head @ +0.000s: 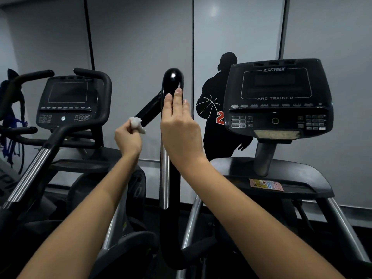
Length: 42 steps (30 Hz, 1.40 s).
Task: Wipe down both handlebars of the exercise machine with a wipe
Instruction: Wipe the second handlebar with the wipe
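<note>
Pinching a crumpled white wipe (137,123), the left hand (127,137) presses it to the angled side bar (150,110) of the glossy black handlebar (172,81) — so wiping looks underway, not finished. The right hand (181,125) lies flat with straight fingers against the upright post, steadying it. That post is smooth, rounded plastic over a brushed metal tube. The Arc Trainer's console (277,97) sits to the right; its second handlebar isn't clearly in view and, I'd judge, remains to do.

There were two black exercise-machine consoles (278,97) (67,101), one crumpled white wipe (137,124), one upright glossy black handlebar (171,125), and two bare hands (127,137) (180,127).
</note>
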Available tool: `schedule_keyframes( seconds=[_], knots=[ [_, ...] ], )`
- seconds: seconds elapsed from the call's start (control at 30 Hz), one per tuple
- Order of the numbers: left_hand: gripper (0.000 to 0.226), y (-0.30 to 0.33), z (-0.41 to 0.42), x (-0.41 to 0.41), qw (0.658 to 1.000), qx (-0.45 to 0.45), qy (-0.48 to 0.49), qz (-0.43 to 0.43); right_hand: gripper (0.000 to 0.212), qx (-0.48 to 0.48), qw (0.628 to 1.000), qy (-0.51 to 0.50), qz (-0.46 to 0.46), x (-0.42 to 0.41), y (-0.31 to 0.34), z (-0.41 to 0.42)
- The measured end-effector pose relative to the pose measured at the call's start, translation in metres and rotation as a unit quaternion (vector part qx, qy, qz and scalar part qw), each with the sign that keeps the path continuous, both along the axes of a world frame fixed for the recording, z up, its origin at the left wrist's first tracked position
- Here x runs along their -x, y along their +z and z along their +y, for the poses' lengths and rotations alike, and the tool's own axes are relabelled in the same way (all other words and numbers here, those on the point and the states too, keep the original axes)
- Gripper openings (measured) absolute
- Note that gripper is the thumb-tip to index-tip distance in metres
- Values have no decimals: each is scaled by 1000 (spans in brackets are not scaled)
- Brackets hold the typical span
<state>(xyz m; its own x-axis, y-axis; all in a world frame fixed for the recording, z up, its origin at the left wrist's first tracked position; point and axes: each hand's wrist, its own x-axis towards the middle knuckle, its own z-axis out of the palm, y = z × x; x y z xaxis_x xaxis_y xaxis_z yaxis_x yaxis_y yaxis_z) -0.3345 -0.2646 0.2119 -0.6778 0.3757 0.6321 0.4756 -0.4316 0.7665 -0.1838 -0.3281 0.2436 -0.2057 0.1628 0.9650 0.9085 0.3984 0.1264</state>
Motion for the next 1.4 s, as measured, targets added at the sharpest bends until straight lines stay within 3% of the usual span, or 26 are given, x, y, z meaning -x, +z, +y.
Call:
schedule_keyframes(
  seconds=[0.1,0.27,0.33,0.47,0.6,0.73,0.8,0.87,1.0,1.1,1.2,1.27,1.33,1.4],
  knots=[
    [46,8,2,1,997,10,-28,-68,53,11,1000,7,0,0,0,0],
    [45,-2,1,4,995,43,-58,-73,53,9,1000,-1,1,0,-1,0],
    [36,13,-1,10,998,30,-16,-52,54,20,1000,8,2,0,0,-1],
    [31,43,-3,10,989,27,76,127,53,24,1000,6,10,1,0,-2],
    [17,52,14,-5,923,82,153,343,51,42,999,4,-7,1,-1,-1],
    [17,39,5,-3,877,73,203,429,52,32,999,-11,-13,0,-1,0],
    [25,31,-3,10,856,68,209,467,67,19,1000,-6,-7,-2,-1,-4],
    [28,25,-15,20,852,92,201,474,75,15,1000,-11,-9,-5,0,-9],
    [24,14,-43,21,874,117,158,445,56,59,998,-5,-23,-4,-1,-6],
    [25,20,-60,12,909,59,129,392,46,62,998,28,3,-6,2,-13],
    [23,31,-76,1,922,-21,116,368,45,118,987,106,6,-13,12,-19],
    [18,35,-89,-9,932,-72,78,347,41,93,987,133,9,-17,23,-25],
    [14,37,-101,-19,942,-108,31,317,53,78,985,145,-57,-15,31,-30],
    [10,39,-109,-28,943,-130,6,306,56,126,973,164,-106,-10,35,-33]
  ],
)
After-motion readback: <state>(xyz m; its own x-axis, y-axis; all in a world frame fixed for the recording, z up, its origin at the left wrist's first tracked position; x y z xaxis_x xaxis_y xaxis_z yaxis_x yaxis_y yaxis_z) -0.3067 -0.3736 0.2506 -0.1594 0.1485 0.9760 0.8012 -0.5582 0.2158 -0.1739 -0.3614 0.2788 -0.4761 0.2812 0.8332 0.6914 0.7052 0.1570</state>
